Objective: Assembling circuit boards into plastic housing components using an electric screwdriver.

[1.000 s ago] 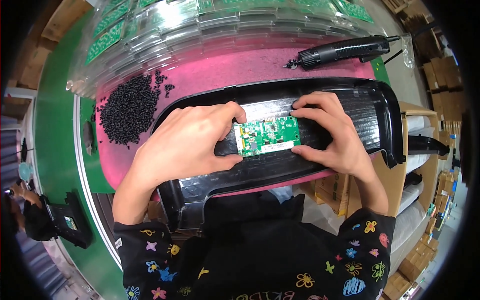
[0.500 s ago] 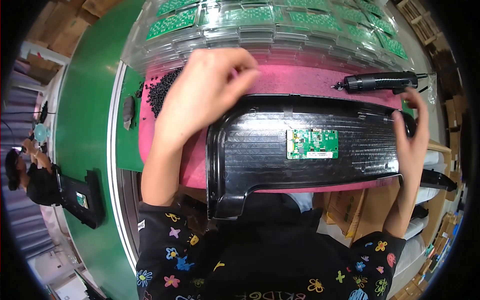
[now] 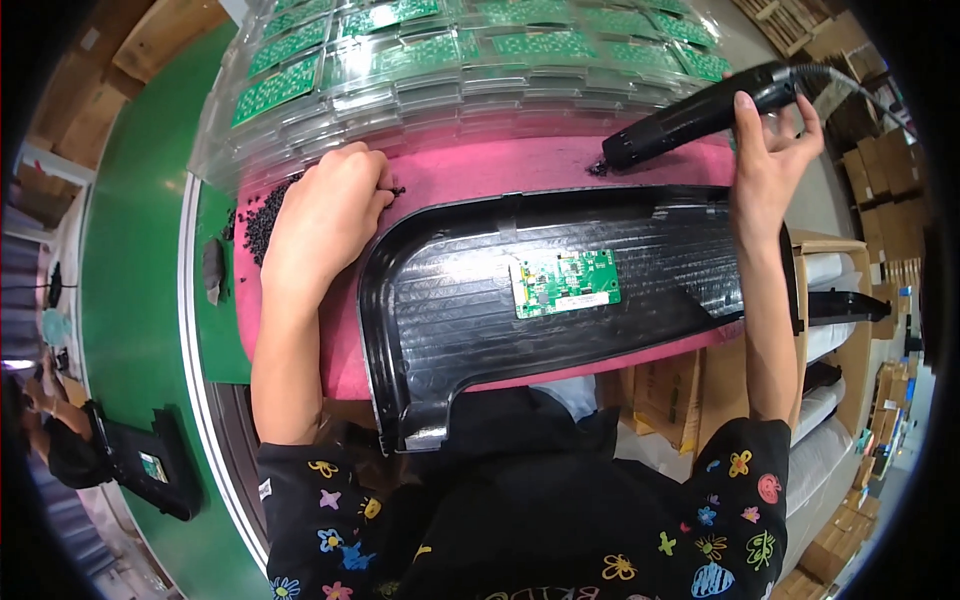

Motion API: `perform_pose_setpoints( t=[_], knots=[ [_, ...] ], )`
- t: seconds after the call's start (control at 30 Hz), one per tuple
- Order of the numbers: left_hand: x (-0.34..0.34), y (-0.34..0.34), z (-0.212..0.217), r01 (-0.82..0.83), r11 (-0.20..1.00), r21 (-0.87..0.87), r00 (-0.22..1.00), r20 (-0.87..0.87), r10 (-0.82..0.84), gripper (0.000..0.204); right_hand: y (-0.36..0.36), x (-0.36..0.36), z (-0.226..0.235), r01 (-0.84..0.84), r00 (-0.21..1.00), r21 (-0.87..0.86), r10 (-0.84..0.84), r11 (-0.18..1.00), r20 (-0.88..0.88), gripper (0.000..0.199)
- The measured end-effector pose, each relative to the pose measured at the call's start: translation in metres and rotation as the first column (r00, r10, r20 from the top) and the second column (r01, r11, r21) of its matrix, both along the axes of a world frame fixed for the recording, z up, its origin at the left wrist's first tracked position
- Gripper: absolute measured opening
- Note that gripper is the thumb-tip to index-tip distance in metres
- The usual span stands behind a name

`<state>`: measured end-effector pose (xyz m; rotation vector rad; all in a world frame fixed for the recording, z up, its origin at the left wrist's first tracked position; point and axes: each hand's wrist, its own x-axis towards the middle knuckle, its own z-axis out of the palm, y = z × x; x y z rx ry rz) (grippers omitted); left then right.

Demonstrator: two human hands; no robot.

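One ribbed black plastic housing (image 3: 600, 290) bears one green circuit board (image 3: 565, 284); right hand (image 3: 772, 150) grips one black electric screwdriver (image 3: 700, 112), left hand (image 3: 325, 215) pinches small black screws (image 3: 262, 215).

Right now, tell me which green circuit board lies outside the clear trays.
The single green circuit board lying flat on the black plastic housing; all the others sit in the stacked clear trays behind the pink mat.
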<state>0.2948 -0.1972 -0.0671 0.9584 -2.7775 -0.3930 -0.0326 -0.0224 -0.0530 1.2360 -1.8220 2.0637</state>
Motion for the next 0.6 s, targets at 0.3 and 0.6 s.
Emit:
perform_pose_setpoints(
  t=[0.3,0.6],
  knots=[
    [-0.016,0.021,0.022,0.155,0.984,0.092,0.917,-0.383,-0.109,0.012,-0.007,0.035,0.015,-0.507,0.660,-0.348,0.614,0.789,0.433,0.045],
    [-0.035,0.050,0.016,0.581,0.792,0.188,0.718,-0.576,-0.390,0.015,0.035,0.105,0.073,-0.643,0.435,-0.602,0.873,0.474,0.222,0.043]
  ],
)
